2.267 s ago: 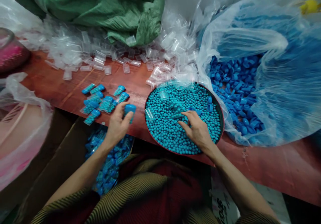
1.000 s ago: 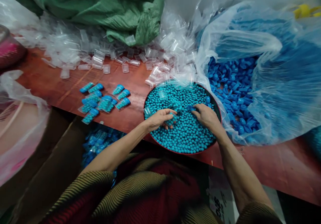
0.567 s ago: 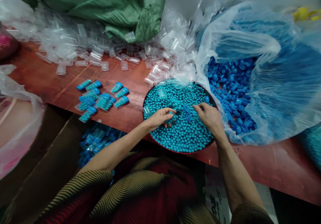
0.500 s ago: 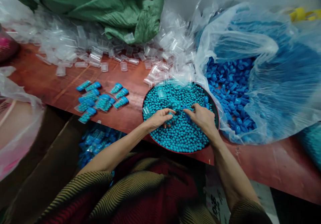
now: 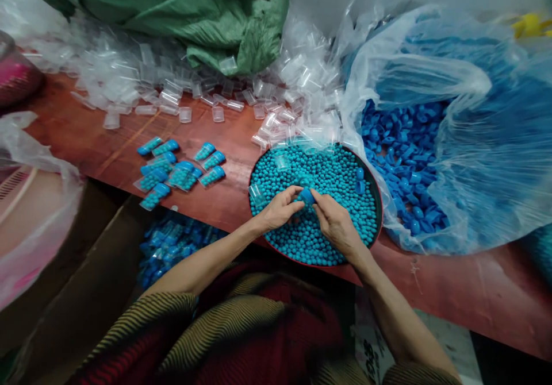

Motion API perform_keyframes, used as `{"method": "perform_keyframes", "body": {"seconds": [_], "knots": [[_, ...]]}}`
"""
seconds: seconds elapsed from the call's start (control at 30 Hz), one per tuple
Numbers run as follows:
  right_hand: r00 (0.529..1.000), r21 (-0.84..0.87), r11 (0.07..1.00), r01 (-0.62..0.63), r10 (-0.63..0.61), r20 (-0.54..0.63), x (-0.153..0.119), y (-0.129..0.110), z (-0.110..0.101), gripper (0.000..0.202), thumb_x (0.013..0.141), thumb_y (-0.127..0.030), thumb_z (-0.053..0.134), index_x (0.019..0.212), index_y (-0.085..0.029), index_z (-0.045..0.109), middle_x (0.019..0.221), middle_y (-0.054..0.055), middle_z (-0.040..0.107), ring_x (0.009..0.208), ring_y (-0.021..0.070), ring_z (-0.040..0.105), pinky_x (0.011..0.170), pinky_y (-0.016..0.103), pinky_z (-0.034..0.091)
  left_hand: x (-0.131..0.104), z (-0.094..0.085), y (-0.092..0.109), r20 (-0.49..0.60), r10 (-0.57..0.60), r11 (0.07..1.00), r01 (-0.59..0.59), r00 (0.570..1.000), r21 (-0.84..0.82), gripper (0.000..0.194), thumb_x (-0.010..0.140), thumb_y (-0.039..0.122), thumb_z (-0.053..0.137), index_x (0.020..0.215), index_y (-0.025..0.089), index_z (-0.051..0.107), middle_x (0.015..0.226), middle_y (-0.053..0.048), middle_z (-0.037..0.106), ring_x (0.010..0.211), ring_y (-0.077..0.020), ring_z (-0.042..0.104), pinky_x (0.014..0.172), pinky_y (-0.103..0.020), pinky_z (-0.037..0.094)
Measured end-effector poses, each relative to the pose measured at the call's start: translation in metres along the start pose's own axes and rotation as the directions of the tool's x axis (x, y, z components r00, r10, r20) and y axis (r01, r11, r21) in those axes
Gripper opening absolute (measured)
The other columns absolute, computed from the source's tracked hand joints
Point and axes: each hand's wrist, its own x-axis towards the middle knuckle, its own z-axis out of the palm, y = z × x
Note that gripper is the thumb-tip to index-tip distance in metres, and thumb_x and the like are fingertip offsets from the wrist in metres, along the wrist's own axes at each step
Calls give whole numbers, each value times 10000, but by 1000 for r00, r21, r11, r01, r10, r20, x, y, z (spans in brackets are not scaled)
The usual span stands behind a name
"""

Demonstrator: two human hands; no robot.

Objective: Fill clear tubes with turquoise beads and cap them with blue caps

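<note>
A round, red-rimmed tray (image 5: 381,215) full of small blue-green beads (image 5: 319,247) stands at the table's front edge. Over its middle, my left hand (image 5: 282,208) is closed round a small clear container, mostly hidden by the fingers. My right hand (image 5: 332,218) pinches a blue cap (image 5: 307,196), which sits at the container's top. Inside the tray lie a few clear empty containers (image 5: 282,162) and loose blue caps (image 5: 360,187) by the right wall. Several filled, capped containers (image 5: 183,175) lie on the table left of the tray.
Clear empty containers (image 5: 172,89) are heaped along the back of the red table (image 5: 457,281), beside a green sack (image 5: 172,11). A plastic bag (image 5: 483,201) with many blue caps stands at the right. More filled containers (image 5: 172,244) lie below the table edge.
My right hand has moved left to meet my left hand, and the blue cap now shows between them at the container's top. The whole view has shifted slightly.
</note>
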Motion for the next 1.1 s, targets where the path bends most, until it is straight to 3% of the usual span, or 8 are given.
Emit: {"method": "perform_keyframes", "body": {"seconds": [0.23,0.47,0.67,0.73,0.83,0.97,1.03,1.1], "knots": [[993,122,989,-85,94,-66,0,-7,-4,253,893,-254,479,1022,-204,692,928,67,729,829,189,677,764,311,534,-9,6,0,-19,45,999,-45,999,0,540,804,270,570,1310,223,388,848,14,538,503,-47,487,430,-171,380],[994,52,998,34,-29,-104,-8,-13,6,264,913,-236,443,1016,-186,681,723,50,670,656,162,636,646,284,525,-12,17,-1,-124,60,997,-65,990,-33,354,791,216,520,1139,169,479,718,45,507,453,-47,425,429,-189,361],[997,140,990,-13,23,-75,-14,-7,11,294,905,-253,447,1130,-206,631,859,69,676,787,190,640,745,350,536,-10,15,0,-150,21,999,-27,989,-39,307,791,244,544,1085,180,488,664,62,487,425,-43,419,405,-180,329],[999,271,961,-48,49,3,-11,1,4,268,867,-286,525,1097,-225,650,898,54,667,825,185,635,764,352,537,-10,9,3,-93,7,1000,-9,996,-18,327,791,261,562,1098,183,482,681,60,499,434,-45,444,410,-175,343],[979,479,855,-199,155,131,-1,14,-9,294,783,-342,647,1053,-228,670,862,24,651,701,149,615,643,311,545,-12,2,9,2,-15,1000,15,1000,24,348,797,290,585,1113,196,476,718,54,518,455,-43,471,428,-169,368],[948,663,691,-289,304,97,9,15,-8,553,721,-368,710,1234,-219,567,852,12,683,643,139,620,598,310,554,-16,2,11,28,-14,998,12,1000,59,408,831,326,557,1209,228,439,767,35,551,459,-51,486,432,-176,376],[939,636,718,-283,343,29,9,8,-1,509,769,-371,661,1244,-217,563,889,28,710,728,170,660,680,351,570,-17,6,11,1,17,996,-17,1000,87,477,847,317,534,1297,244,393,829,11,589,482,-61,490,456,-192,398],[949,508,821,-262,316,-22,5,-1,5,393,834,-378,578,1190,-215,608,997,62,717,887,214,676,811,397,553,-18,10,10,-47,79,991,-73,996,116,525,853,295,522,1351,249,364,935,-23,619,586,-92,539,539,-219,451]]}}
